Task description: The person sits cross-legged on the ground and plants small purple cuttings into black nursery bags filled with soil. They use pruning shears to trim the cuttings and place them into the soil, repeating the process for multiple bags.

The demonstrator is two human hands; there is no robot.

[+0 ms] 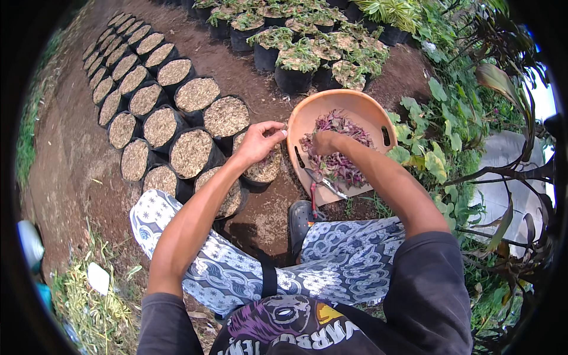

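An orange plastic basin (310, 104) with slotted handles stands before me, holding a heap of purple-leaved plant cuttings (348, 166). My right hand (326, 143) reaches into the heap; its fingers are hidden among the leaves. Beside the basin's left edge is my left hand (262, 141), above a black grow bag (262, 166) filled with pale, chaff-covered medium, where some purple leaves show behind the hand. Its thumb and forefinger come together, but whether they pinch anything is not clear. Pruning shears (316, 182) with red handles lie across the basin's near left rim.
Rows of filled black grow bags (191, 146) stand to the left. Potted green plants (295, 66) are grouped beyond the basin. Leafy vines (437, 162) and dry branches crowd the right side. My shoe (301, 226) is close to the basin and shears.
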